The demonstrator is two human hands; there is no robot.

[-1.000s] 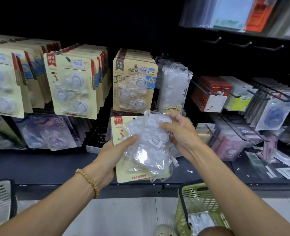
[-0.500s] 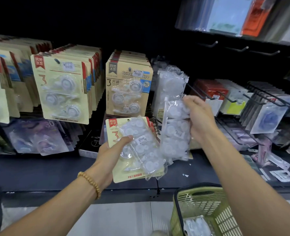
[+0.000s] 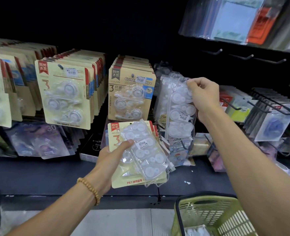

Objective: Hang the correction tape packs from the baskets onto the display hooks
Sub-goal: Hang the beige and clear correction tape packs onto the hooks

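Green slotted basket (image 3: pixel 226 217), tan bead bracelet (image 3: pixel 89 189)

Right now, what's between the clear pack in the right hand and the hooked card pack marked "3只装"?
Head view: nothing between clear pack and card pack, only a narrow dark gap.

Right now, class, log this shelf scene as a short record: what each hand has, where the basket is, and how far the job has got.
left hand: holds a card pack with a clear pack on top
right hand: pinches another clear pack by its top, raised to the hooks
basket: green, on the floor at lower right, packs inside
hung card packs: rows on the hooks
progress: raised pack not yet hung
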